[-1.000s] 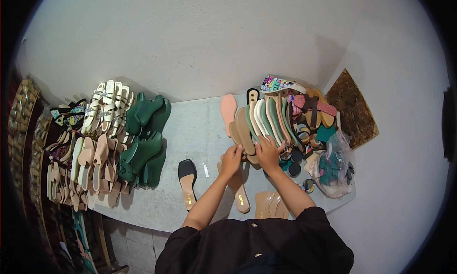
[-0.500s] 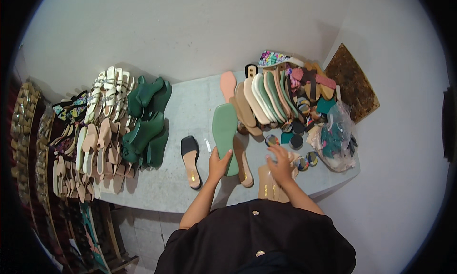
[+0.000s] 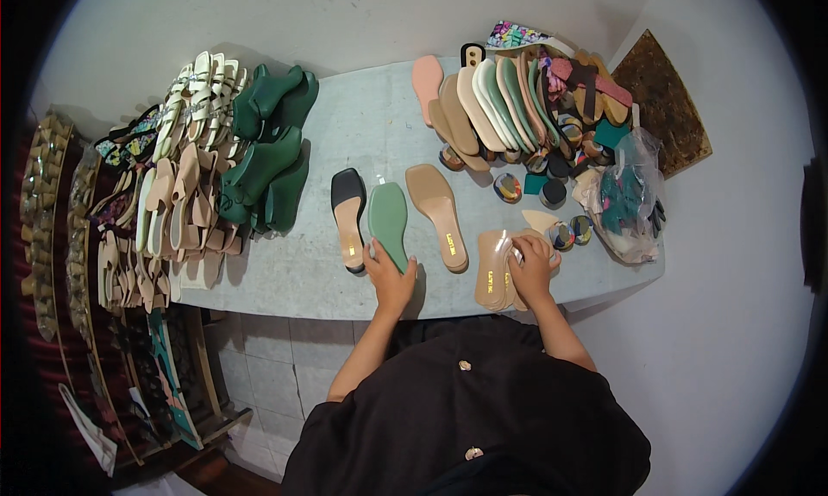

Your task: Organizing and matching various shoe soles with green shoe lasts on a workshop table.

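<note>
My left hand (image 3: 392, 285) grips the narrow heel end of a green shoe sole (image 3: 388, 216), thumb on one edge and fingers on the other. The sole lies low over the table, between a black-and-beige slide (image 3: 349, 220) on its left and a tan sole (image 3: 437, 216) with gold lettering on its right. Over a small stack of beige heel pads (image 3: 493, 276) with gold print, my right hand (image 3: 535, 263) is closed, its fingers bent onto the pads at the right. Its fingertips are partly hidden.
On the table (image 3: 345, 134), upright soles (image 3: 496, 108), round patterned heels (image 3: 507, 187) and a plastic bag (image 3: 630, 203) crowd the right. Green shoe lasts (image 3: 267, 168) and pale sandals (image 3: 203, 99) stand at left. A brown board (image 3: 660, 108) leans on the wall.
My left hand has brought the green sole down toward the table, left of the tan sole it was covering. My right hand has gone from open above the table to the beige pads. The view has shifted.
</note>
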Demonstrator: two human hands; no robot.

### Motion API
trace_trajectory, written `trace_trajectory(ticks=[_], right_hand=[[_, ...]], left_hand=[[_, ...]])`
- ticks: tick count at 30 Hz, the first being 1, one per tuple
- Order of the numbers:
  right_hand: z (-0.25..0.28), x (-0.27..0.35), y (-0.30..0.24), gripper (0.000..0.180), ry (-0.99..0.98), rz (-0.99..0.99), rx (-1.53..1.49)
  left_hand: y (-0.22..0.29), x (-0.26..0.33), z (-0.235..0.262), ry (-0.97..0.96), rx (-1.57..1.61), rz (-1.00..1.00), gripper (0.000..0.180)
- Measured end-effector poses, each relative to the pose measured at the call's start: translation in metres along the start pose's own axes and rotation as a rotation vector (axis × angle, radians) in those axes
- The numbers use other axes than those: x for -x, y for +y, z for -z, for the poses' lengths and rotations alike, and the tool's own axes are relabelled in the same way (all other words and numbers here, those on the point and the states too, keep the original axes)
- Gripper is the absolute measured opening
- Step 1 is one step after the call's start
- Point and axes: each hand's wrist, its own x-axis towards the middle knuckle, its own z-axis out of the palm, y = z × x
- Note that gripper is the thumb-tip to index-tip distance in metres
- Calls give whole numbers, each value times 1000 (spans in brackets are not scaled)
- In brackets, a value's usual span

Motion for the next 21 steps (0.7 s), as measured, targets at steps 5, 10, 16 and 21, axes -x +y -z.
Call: trace_trajectory(ticks=[5,10,16,21], right_hand=[[-16,-13,5,30,25,-18,125],[-19,-15,7,24,15,-84,144],[-30,-10,10,14,163,-74,44],[-39,-6,14,13,209,-47,87]], left_hand=[[30,-3,5,49,-242,-262,24],[76,-12,-36,-261,-102,-497,11],[83,-29,-108,-291,-160,-735,11],[86,-37,-103,-434,-145,-712,7]])
